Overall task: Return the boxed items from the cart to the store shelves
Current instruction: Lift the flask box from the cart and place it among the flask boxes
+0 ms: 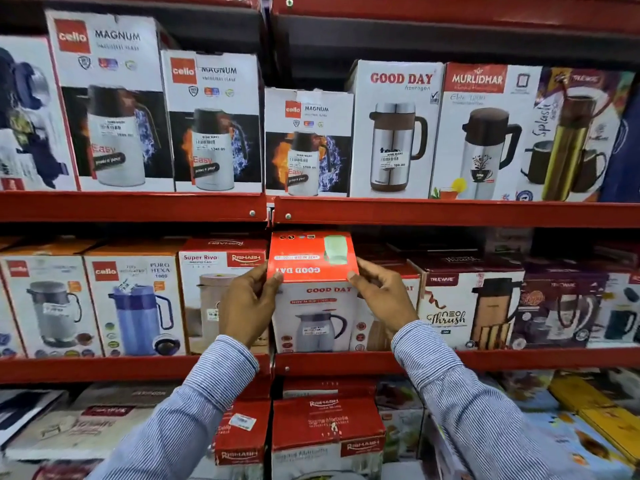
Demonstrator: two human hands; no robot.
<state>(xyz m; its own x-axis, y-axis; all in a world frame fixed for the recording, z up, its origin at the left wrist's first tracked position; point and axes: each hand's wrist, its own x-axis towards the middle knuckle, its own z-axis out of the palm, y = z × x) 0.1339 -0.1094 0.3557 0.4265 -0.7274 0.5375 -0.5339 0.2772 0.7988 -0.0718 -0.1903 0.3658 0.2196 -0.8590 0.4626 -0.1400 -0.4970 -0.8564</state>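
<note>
A Good Day flask box, red on top and white in front with a jug picture, stands on the middle red shelf. It sits between a Rishabh Super Riva box and a Trueware Neo Thrush box. My left hand grips the box's left upper edge and my right hand grips its right upper edge. Both arms wear striped sleeves. The cart is out of view.
The upper shelf carries Cello Magnum boxes, a taller Good Day box and a Murlidhar box. Cello Puro Hexa boxes fill the middle left. Red Rishabh boxes are stacked on the shelf below.
</note>
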